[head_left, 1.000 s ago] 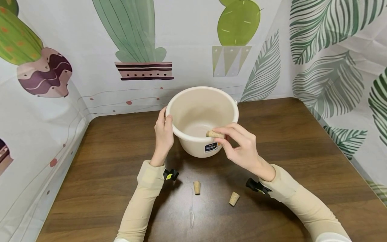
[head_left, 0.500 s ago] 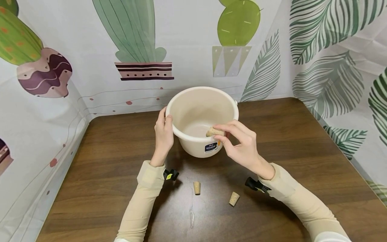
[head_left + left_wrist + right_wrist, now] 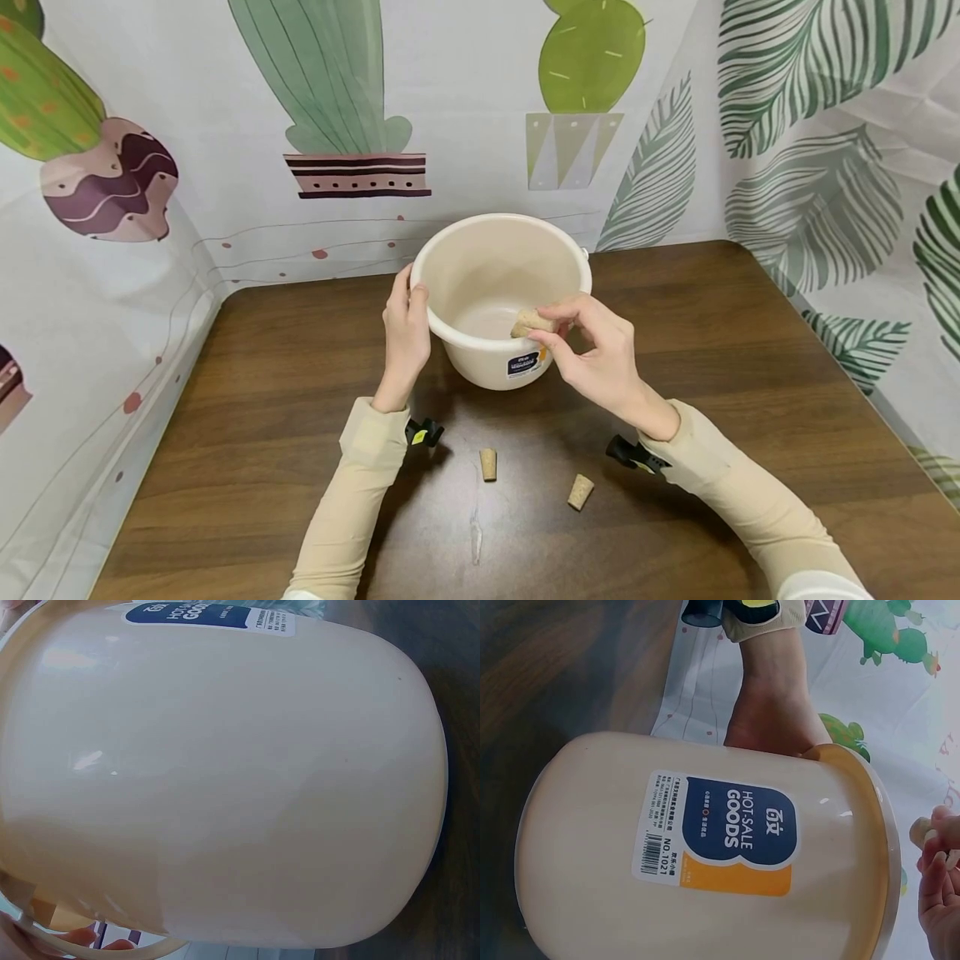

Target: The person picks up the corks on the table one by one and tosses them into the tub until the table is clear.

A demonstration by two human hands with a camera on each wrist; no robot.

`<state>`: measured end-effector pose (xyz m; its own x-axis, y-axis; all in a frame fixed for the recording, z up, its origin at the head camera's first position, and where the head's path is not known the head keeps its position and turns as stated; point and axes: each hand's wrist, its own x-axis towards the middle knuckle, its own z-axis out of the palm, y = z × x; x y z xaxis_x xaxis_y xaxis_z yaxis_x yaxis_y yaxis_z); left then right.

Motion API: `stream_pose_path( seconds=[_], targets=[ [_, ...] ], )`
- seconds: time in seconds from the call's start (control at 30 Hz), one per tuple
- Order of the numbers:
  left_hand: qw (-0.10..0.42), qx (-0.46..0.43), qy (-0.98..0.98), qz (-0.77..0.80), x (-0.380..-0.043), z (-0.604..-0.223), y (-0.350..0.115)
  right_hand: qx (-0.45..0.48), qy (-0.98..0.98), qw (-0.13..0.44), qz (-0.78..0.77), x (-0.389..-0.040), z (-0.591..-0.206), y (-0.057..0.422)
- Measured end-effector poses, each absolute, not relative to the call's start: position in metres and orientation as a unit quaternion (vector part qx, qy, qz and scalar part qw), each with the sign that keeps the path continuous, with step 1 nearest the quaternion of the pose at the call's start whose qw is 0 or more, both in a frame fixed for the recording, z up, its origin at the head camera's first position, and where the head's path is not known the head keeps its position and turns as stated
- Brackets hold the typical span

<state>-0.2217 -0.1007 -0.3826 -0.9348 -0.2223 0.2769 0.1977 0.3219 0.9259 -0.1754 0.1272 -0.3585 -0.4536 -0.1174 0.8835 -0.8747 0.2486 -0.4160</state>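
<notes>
A cream plastic bucket stands upright on the table with its mouth facing up. At its left rim my left hand grips the edge, thumb by the rim and fingers around the outside. My right hand pinches a tapered cork between thumb and fingers, over the bucket's near right rim. A second cork may lie behind it; I cannot tell. In the right wrist view the cork shows at the right edge, above the bucket's mouth. Two more corks lie on the table, one in the middle, the other cork farther right.
The brown wooden table reaches to a white printed cloth with cacti and leaves behind it. A label is stuck on the bucket's side. A clear strip-like mark lies on the table near the front.
My right fingers have shifted slightly up and inward on the cork, turning it a little over the rim. The left hand, bucket and table corks have stayed in place.
</notes>
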Motion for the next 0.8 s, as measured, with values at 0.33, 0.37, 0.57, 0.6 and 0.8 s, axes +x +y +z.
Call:
stream_pose_path(
  seconds=[0.33,0.37,0.57,0.6,0.8],
  targets=[
    [0.176,0.010,-0.792,-0.584,-0.2214,-0.3829,-0.1009,0.359,-0.688,0.375,0.507,-0.1789,-0.3546,0.1263],
    [0.175,0.010,-0.793,-0.584,-0.2214,-0.3829,-0.1011,0.357,-0.688,0.375,0.508,-0.1791,-0.3544,0.1261],
    [0.172,0.009,-0.794,-0.584,-0.2224,-0.3848,-0.1019,0.348,-0.690,0.369,0.516,-0.1812,-0.3547,0.1260],
    [0.174,0.009,-0.793,-0.584,-0.2226,-0.3850,-0.1017,0.346,-0.691,0.367,0.518,-0.1816,-0.3548,0.1260],
    [0.178,0.008,-0.793,-0.583,-0.2232,-0.3849,-0.1016,0.336,-0.699,0.358,0.520,-0.1827,-0.3547,0.1268]
  ],
)
